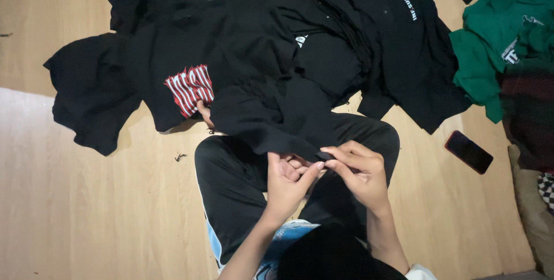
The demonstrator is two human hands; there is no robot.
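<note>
Seated on a wooden floor (86, 199), a person's left hand (288, 185) and right hand (360, 173) pinch a black garment's (271, 121) hem, fingertips closed; even tension would keep it straight, phone (468, 151) lying right of it.

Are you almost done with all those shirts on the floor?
Not yet. No neat pile shows, so nothing looks finished. Right now the left hand and right hand pinch the edge of one black shirt over the lap. More black shirts lie rumpled behind it, and green shirts wait at the right.
</note>
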